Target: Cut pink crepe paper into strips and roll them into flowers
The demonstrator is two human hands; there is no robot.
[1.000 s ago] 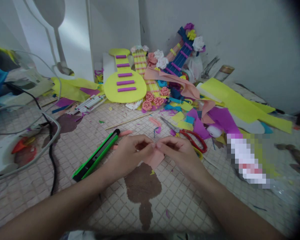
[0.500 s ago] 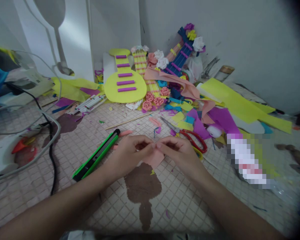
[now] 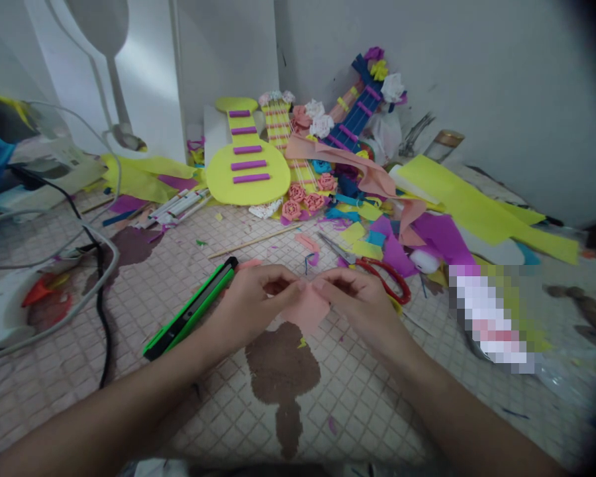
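A small piece of pink paper hangs between my two hands at the middle of the table. My left hand pinches its upper left edge between thumb and fingers. On the other side, my right hand pinches the upper right edge, thumb towards me. The fingertips of both hands are close together, and the curled fingers behind are partly hidden. Just left of my left hand lies a green box cutter. Red-handled scissors rest beyond my right hand, their blades pointing away to the left.
A yellow paper guitar with purple strips leans at the back, beside a blue one and paper roses. Paper scraps spread to the right. A white glue gun and cables lie left. A thin stick lies behind my hands.
My fingertips have drawn slightly apart, and more of the pink paper shows between them, spread flatter. The other things stay where they were.
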